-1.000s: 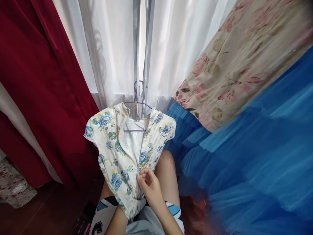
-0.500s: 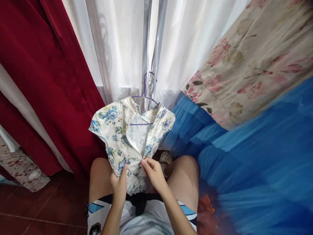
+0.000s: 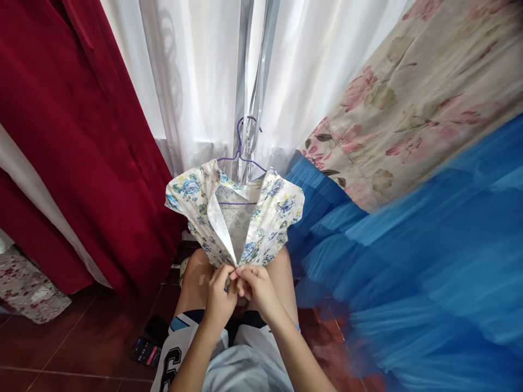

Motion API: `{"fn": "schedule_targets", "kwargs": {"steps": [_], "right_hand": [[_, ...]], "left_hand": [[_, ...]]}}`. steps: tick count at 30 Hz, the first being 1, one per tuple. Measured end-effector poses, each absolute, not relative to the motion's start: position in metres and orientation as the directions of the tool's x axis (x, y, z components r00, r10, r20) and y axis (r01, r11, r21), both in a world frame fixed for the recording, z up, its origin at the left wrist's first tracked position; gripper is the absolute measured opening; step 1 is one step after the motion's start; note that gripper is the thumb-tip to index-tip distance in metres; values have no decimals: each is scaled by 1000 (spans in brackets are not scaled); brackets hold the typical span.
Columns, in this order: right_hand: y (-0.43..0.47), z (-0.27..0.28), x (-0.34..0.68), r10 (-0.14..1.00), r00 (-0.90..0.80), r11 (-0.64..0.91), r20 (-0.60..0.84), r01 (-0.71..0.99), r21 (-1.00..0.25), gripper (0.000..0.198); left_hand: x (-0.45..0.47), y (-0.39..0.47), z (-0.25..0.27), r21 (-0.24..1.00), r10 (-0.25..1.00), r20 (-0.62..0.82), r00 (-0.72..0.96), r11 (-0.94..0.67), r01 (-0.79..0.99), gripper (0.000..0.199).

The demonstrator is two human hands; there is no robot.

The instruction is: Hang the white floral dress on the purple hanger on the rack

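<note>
A little flowered dress [image 3: 269,218] with blue roses hangs on a purple hanger [image 3: 242,158] in the middle, in front of a white curtain [image 3: 196,81]. Both hands meet just below the dress, at about 6 o'clock from it. The left hand [image 3: 218,302] pinches the left edge of the dress front with its fingers closed tight on the cloth. The right hand [image 3: 257,291] pinches the right edge the same way, and the fingertips of the two hands touch. A red curtain [image 3: 61,136] hangs at 9 o'clock. A blue cloth [image 3: 408,261] lies at 3 o'clock, with a pink flowered sheet [image 3: 408,92] above it. A small dark box [image 3: 146,350] lies on the red floor [image 3: 61,359] at 7 o'clock.
</note>
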State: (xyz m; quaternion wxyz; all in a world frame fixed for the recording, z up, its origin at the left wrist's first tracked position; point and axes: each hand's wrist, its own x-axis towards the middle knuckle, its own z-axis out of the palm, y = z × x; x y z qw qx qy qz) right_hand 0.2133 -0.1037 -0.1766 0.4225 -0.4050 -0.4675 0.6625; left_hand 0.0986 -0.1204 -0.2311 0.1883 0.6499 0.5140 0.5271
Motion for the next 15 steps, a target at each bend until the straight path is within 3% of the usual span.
{"fn": "schedule_targets", "kwargs": {"steps": [7,11,15], "right_hand": [[-29,-79,205,962,-239,70,136,-266,-961,23],[12,-23,197,955,-213,105,206,-407,-907,19],[12,-16,196,937,-208,183,282,-396,-900,21]], "left_hand": [[91,-120,-204,625,924,350,153,-352,697,14],[100,-127,-195,505,935,267,235,-343,792,16],[105,-126,-203,594,930,240,279,-367,715,18]]}}
